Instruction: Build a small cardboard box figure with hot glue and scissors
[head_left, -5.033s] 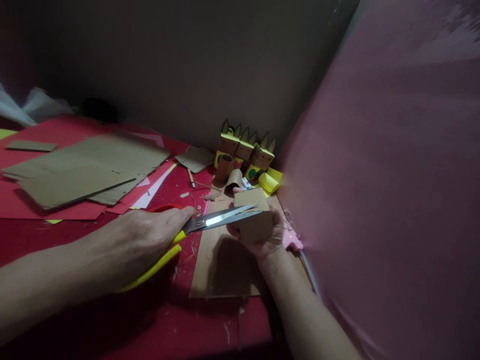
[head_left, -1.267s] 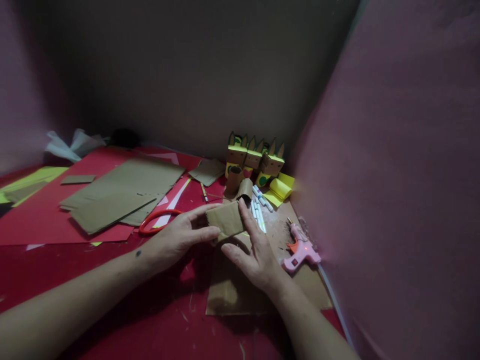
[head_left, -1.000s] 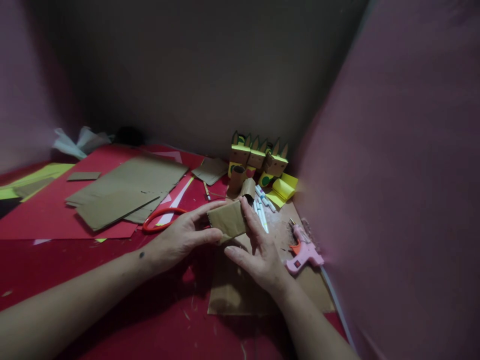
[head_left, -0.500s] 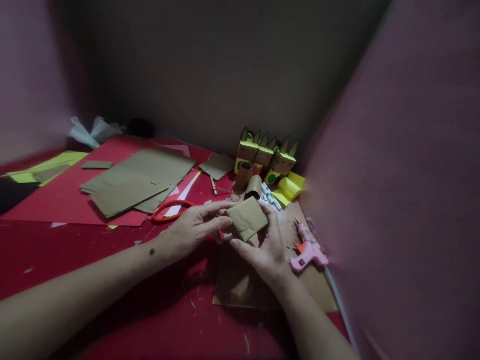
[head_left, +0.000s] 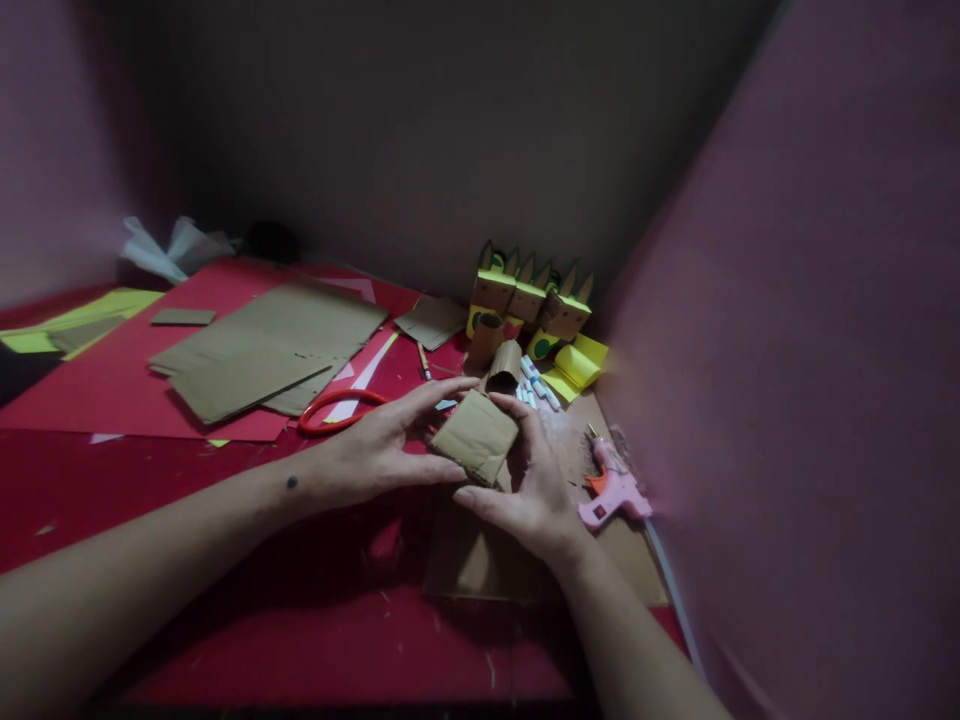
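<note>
A small boxy cardboard piece [head_left: 475,436] is held between my two hands, above a flat brown cardboard sheet [head_left: 480,560]. My left hand [head_left: 390,445] grips its left side, thumb at the near edge and fingers along the far side. On the right, my right hand [head_left: 529,485] curls round the piece, with its index finger at the far corner and its thumb below. Just beyond the piece lies a cardboard tube [head_left: 505,366]. Red-handled scissors [head_left: 341,412] rest beside my left hand, their blades hidden.
Cardboard sheets [head_left: 277,330] lie on red paper [head_left: 90,395] at the left. Yellow-and-brown cardboard figures [head_left: 529,300] stand at the back. Markers [head_left: 538,380], folded yellow paper [head_left: 577,368] and a pink glue gun [head_left: 615,490] are at the right.
The held piece has turned and shifted a little left between my hands. My left thumb has moved down to its near edge. The whole view has shifted slightly.
</note>
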